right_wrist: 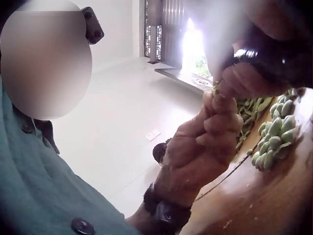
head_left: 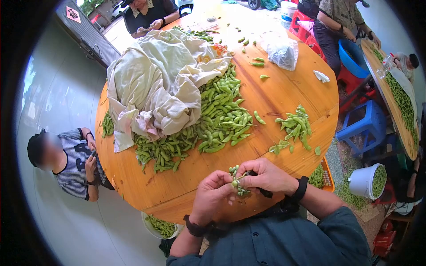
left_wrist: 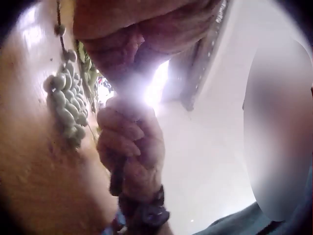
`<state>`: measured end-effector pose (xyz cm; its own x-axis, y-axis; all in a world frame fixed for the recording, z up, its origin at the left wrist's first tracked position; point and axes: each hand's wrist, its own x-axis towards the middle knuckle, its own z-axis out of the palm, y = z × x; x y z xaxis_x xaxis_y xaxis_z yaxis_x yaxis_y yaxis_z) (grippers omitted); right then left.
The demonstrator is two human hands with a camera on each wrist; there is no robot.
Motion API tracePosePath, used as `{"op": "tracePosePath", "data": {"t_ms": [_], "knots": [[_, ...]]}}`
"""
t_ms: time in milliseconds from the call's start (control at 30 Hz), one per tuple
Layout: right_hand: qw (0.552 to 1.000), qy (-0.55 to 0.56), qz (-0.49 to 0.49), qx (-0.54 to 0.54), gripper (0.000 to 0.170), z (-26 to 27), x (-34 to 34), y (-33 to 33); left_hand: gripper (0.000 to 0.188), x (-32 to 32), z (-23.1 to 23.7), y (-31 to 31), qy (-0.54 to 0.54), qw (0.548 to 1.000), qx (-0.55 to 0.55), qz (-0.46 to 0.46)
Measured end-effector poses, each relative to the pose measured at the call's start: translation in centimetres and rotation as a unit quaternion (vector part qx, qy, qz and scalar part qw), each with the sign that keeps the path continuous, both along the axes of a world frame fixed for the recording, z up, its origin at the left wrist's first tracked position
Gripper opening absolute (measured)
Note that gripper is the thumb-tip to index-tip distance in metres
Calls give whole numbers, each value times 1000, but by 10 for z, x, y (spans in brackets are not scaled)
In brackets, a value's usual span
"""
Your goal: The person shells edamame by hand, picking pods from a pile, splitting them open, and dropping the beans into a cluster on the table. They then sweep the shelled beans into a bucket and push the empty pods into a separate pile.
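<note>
Close to the table's near edge, my left hand (head_left: 214,195) pinches a green soybean pod (head_left: 235,182) between thumb and fingertips. Against the same pod are the fingertips of my right hand (head_left: 270,179), which grips a tool with a glossy black handle (right_wrist: 266,61); its working end is hidden by the fingers. On the wood below both hands lies a small heap of shelled green beans (left_wrist: 71,100), also visible in the right wrist view as pale green beans (right_wrist: 275,139).
A large heap of pods (head_left: 224,113) spreads from under a crumpled cloth (head_left: 164,80). To the right lies a smaller pod pile (head_left: 296,126). A plastic bag (head_left: 282,54) sits farther back. Other people sit around, one in a striped shirt (head_left: 73,155). A white bucket (head_left: 364,182) and blue stool (head_left: 366,124) stand right.
</note>
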<state>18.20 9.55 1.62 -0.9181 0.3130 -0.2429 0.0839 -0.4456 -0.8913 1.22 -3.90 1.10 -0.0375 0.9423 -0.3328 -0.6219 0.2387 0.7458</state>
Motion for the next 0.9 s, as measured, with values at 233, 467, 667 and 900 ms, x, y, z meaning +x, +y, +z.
{"op": "tracePosePath", "data": {"t_ms": [233, 467, 667, 900], "knots": [[997, -64, -18, 32, 13, 3, 1, -2, 18, 13, -1, 0, 344, 938, 29, 34], [983, -22, -26, 179, 10, 1, 4, -1, 13, 15, 13, 3, 230, 973, -16, 26], [977, 7, -52, 208, 12, -3, 5, -1, 13, 9, 6, 2, 142, 989, -31, 24], [964, -33, -86, 251, 14, 6, 5, -4, 18, 10, 4, 6, 68, 994, -64, 62]]}}
